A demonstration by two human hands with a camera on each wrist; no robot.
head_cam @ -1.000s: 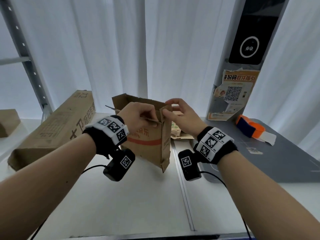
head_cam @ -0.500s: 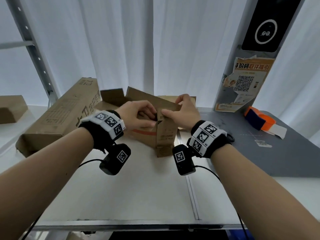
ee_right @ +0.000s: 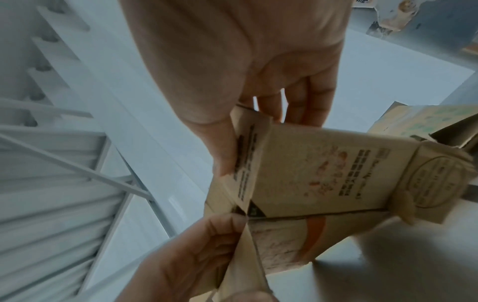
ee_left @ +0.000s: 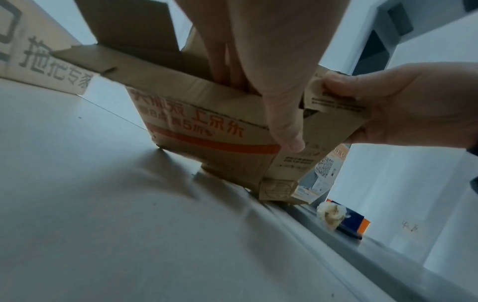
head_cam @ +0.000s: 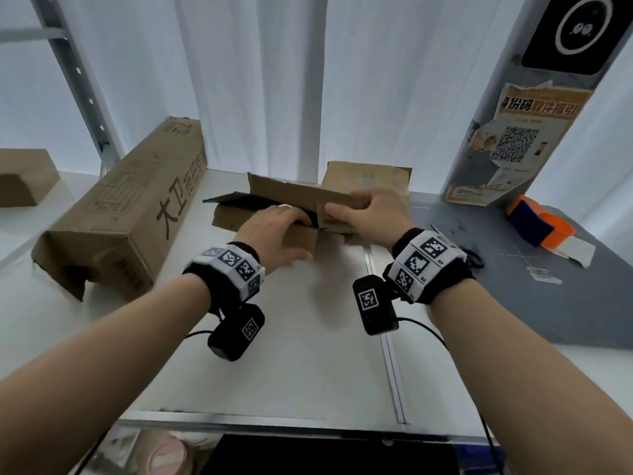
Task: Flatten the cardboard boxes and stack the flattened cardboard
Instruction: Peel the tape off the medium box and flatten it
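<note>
The right hand [head_cam: 373,214] pinches a top flap of the small cardboard box [ee_left: 214,132], thumb on the outer face and fingers behind. The left hand [head_cam: 274,234] grips the adjacent wall, fingers inside the open top and thumb [ee_left: 284,114] pressed flat on the outside near the corner. The box stands tilted on the white table [head_cam: 291,354], its bottom edge touching the surface and its flaps open. A flattened cardboard piece [head_cam: 366,176] lies just behind it. A long cardboard box [head_cam: 130,214] lies to the left. An orange and blue object [head_cam: 537,224] rests on the grey mat [head_cam: 513,303] to the right.
</note>
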